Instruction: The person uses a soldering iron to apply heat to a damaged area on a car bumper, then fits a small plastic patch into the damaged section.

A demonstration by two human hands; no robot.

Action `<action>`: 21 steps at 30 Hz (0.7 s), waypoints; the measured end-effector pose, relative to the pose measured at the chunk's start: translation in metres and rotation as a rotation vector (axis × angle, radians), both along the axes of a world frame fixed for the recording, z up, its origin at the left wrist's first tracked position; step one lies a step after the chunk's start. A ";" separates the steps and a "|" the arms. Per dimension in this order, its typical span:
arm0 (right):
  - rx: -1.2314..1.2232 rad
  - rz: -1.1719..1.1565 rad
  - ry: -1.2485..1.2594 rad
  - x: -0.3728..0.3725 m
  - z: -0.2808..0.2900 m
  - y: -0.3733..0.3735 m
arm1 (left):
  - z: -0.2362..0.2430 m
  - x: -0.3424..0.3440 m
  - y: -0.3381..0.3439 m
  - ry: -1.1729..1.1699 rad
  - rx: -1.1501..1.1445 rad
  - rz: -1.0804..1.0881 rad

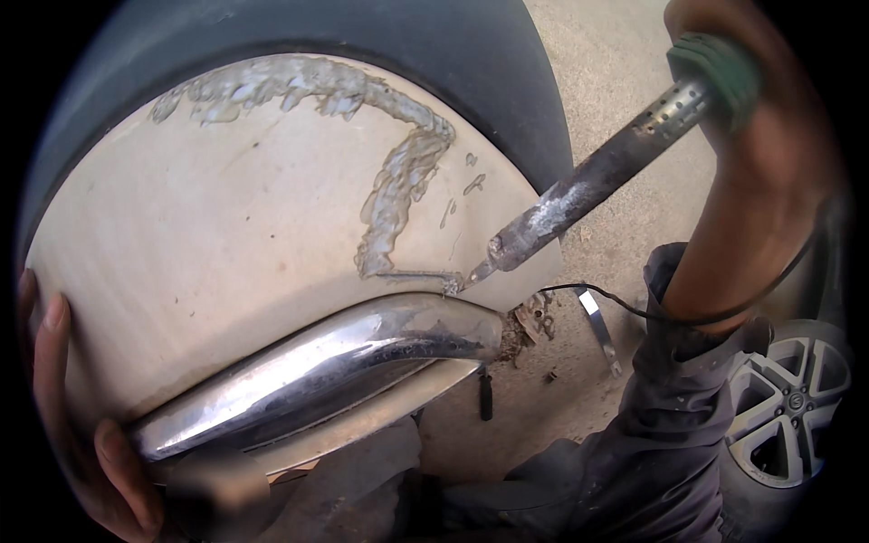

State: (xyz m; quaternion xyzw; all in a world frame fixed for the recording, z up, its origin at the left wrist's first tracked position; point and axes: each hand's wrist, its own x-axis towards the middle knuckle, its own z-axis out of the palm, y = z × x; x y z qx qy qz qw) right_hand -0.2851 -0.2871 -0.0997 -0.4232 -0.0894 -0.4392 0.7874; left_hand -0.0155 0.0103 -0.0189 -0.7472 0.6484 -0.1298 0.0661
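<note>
A cream-coloured bumper (208, 235) with a chrome trim (308, 380) along its near side fills the left and middle. A rough grey melted seam (398, 190) runs along its far edge and zigzags down toward the trim. My right hand (774, 109) is closed around the green handle of a soldering iron (588, 195). The iron slants down to the left, its tip touching the end of a thin line just above the chrome. At the left edge, my left hand (77, 471) grips the bumper's end, fingertips and thumb showing; part of this hand is dark.
Behind the bumper curves a dark rounded surface (434, 41). A thin black cord (625, 308) hangs past my right forearm. On the ground lie a flat metal strip (599, 330) and a small black-handled tool (486, 395). An alloy wheel (792, 403) stands at lower right, beyond my trousered leg (643, 434).
</note>
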 end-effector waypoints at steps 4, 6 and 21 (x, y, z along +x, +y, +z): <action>0.013 0.005 -0.012 0.002 -0.002 0.000 | -0.005 -0.004 -0.004 0.103 -0.075 -0.016; 0.019 0.010 -0.021 0.002 -0.004 -0.001 | -0.003 0.000 -0.003 0.097 -0.062 -0.031; 0.035 0.018 -0.053 0.006 -0.008 0.001 | -0.004 -0.001 -0.003 0.011 -0.074 -0.047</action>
